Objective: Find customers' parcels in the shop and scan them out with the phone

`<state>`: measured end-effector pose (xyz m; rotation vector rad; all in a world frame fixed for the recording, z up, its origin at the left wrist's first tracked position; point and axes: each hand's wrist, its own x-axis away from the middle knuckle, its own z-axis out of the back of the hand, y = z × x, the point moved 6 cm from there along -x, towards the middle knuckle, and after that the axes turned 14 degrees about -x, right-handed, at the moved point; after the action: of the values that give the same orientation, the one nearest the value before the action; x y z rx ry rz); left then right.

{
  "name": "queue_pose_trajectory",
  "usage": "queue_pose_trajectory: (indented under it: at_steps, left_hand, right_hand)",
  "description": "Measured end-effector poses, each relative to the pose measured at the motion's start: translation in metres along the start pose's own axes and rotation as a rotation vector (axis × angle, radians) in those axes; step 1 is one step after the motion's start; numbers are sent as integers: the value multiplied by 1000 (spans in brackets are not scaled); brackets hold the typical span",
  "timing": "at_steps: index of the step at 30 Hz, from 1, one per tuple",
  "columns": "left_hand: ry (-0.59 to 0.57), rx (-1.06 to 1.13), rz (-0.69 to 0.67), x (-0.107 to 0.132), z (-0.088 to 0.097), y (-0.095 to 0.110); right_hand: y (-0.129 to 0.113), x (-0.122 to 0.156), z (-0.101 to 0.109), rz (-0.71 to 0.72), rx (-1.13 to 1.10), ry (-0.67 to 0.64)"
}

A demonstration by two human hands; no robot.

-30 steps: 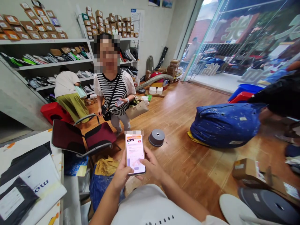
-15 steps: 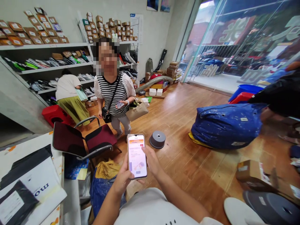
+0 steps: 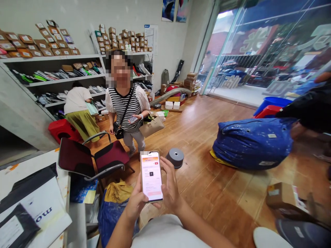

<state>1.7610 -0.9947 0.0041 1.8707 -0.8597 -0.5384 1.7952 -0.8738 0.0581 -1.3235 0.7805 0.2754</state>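
Observation:
A smartphone (image 3: 151,176) with a lit pink-and-white screen stands upright in front of me, low in the middle of the view. My left hand (image 3: 135,204) grips its lower left edge from behind. My right hand (image 3: 170,186) cups the right edge, fingers raised alongside the screen. A person in a striped top (image 3: 127,107) stands facing me beyond the phone, holding a small phone and a beige bag (image 3: 151,126).
A maroon chair (image 3: 95,160) stands at left by a counter with mailer bags (image 3: 33,206). A grey round tape roll (image 3: 175,157) and a large blue sack (image 3: 253,143) lie on the wood floor. Shelves of parcels (image 3: 51,74) line the wall, where another person bends.
The phone screen changed to a different page. My right thumb lifted off the screen and now rests along the phone's edge. The view tilted slightly downward.

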Motion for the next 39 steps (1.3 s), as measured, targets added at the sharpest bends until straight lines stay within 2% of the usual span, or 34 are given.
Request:
queue_pose_trajectory:
  at_steps: [5,11,13,15,17,19,20,22,24,29,32,34,39]
  left_hand:
    - [42,43,8,-1,0,-1]
    - [122,5,11,-3,-3,8]
    - [117,0,13,-2,-4,8]
    - [89,-11,34,-2,-4,6]
    - [63,-17,47,-2,-3,4]
    - [52,-8,39,-2,-1,3]
    - [50,-3,34,-3,0,2]
    - [55,7,34,-6,1,-1]
    - [70,21,43,-11,2,-4]
    - [106,13,128,-30,0,-13]
    - [106,-9,198,-50,-5,-18]
    - [97,-16,225,-68,-9,-21]
    - [35,-29,253,-130,-24,-29]
  right_hand:
    - [-12,-3,4,195,229,-98]
    - [-14,-12,-7,184,362,-304]
    - [-12,-12,-9,176,354,-322]
    - [-10,-11,-6,162,286,-264]
    - [-1,-10,3,72,140,-119]
    - [17,-6,7,-146,-109,-7]
    - [28,-3,6,-285,-255,7]
    - [43,4,-3,-521,-509,-26]
    - [51,8,-9,-648,-638,-38]
    - [65,2,3,-693,-700,120]
    - [82,-2,17,-784,-744,235]
    - [93,-7,29,-813,-759,287]
    - [122,-34,74,-714,-737,325]
